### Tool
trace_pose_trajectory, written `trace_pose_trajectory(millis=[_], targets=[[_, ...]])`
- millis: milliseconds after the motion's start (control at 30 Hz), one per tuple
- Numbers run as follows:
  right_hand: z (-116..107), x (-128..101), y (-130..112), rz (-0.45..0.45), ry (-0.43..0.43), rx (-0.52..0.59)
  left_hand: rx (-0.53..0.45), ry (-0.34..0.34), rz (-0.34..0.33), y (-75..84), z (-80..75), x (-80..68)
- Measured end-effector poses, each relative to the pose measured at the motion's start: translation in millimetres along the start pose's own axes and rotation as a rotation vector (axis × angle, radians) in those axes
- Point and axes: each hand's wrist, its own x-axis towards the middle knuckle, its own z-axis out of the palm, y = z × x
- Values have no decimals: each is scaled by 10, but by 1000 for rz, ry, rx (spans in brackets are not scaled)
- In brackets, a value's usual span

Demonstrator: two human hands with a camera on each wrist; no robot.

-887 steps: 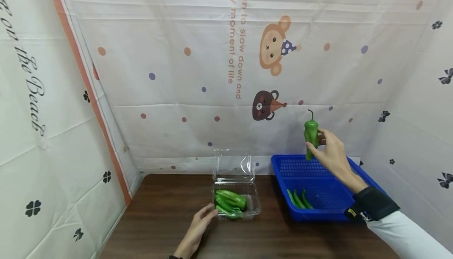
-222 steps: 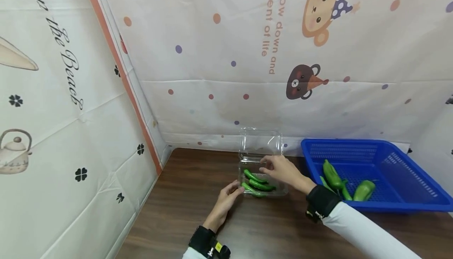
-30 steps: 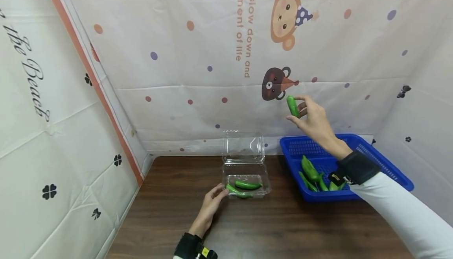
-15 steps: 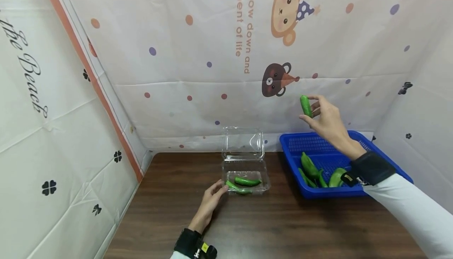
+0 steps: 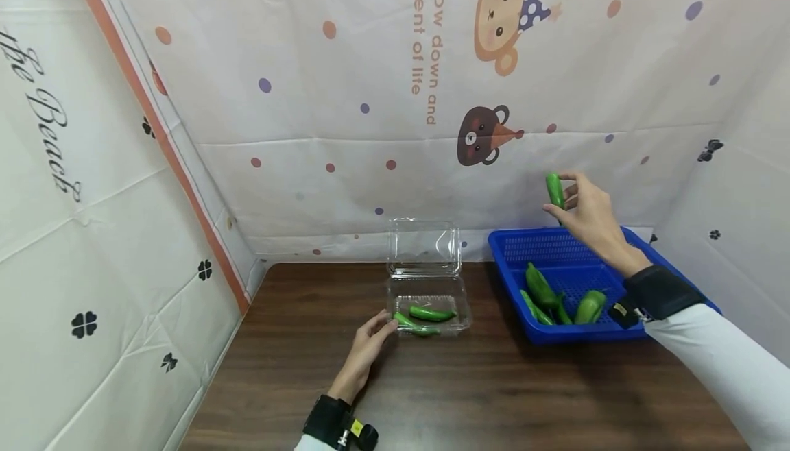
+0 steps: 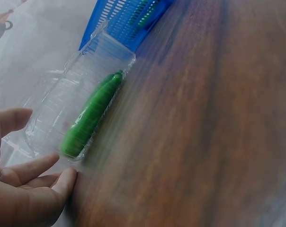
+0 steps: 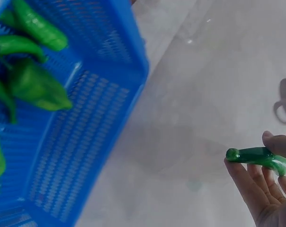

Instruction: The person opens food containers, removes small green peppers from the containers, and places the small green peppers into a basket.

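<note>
Green peppers [image 5: 432, 314], smooth and glossy, are located in three places. At left, the left hand [image 5: 363, 355] is positioned at the near-left corner of the open clear container [image 5: 422, 288]; this grip is relaxed, fingers and thumb apart, with no pepper in it. Two slender peppers lie inside the container. To the right, on the same worktop [image 5: 469, 396], the perforated blue basket [image 5: 533, 247] contains both broad and narrow peppers. Above the basket, the right hand [image 5: 592, 214] pinches a single short pepper [image 5: 555, 190]; this grip is parted only to the pepper's thickness.

The left wrist view shows the container from a low side angle, where one pepper largely covers the other; the head view separates them. The right wrist view shows the held pepper's blunt, dark end and its paler, shinier end; in the head view, the thumb partly covers the lower end.
</note>
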Motion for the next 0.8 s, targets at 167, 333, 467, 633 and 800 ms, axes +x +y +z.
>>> trace_pose_trajectory(millis=[167,333,467,633,800], targets=[[9,-67,189,42,-6,19,8,-8,3,2,-10,-16],[15,-130,322,54,-17,-2,9,-13,2,-13,-4,-14],[41,-132,350,46,-22,-11,6,-7,9,-12,-14,0],[142,-175,344,49,-45,6,3,5,13,-23,-35,12],[250,-308,388,62,-68,8,6,-2,15,-23,-17,22]])
